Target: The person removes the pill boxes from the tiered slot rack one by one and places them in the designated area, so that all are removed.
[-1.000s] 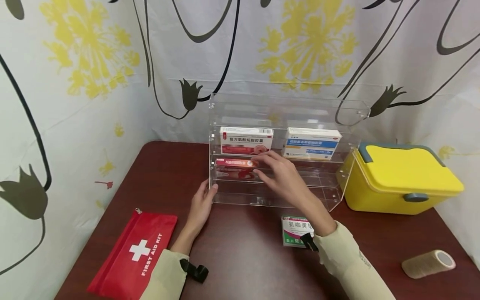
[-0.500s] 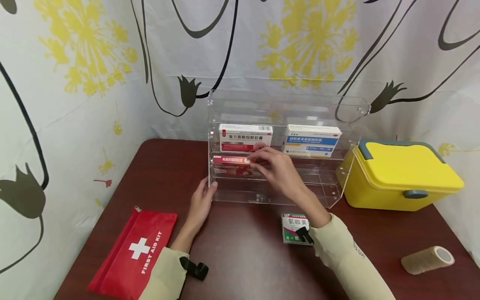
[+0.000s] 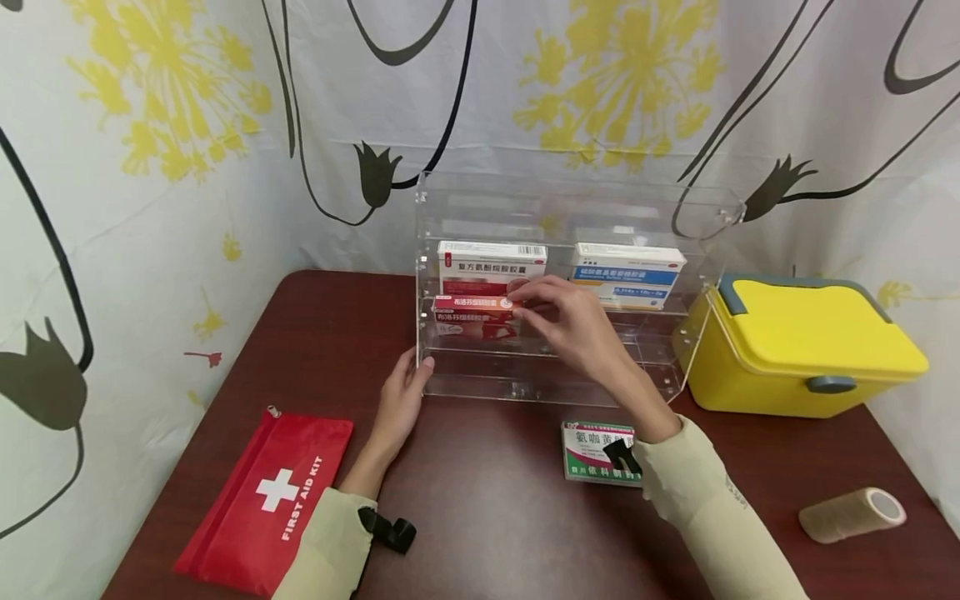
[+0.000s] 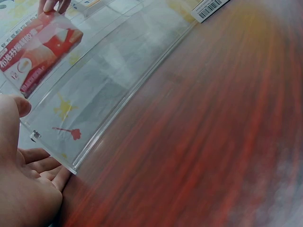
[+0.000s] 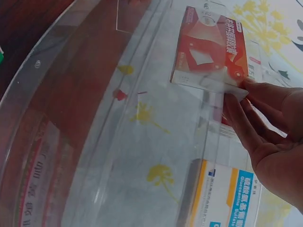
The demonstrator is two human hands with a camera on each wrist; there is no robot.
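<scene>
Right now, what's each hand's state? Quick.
Left hand: holding the clear rack by its left end, thumb and fingers on either side.
Right hand: closed, pinching one end of the red medicine box.

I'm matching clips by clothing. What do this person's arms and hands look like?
Both the left hand and right hand are ungloved. The left sleeve and right sleeve are pale beige, a black strap showing at each cuff. The right sleeve bears a small marking, too blurred to read.
</scene>
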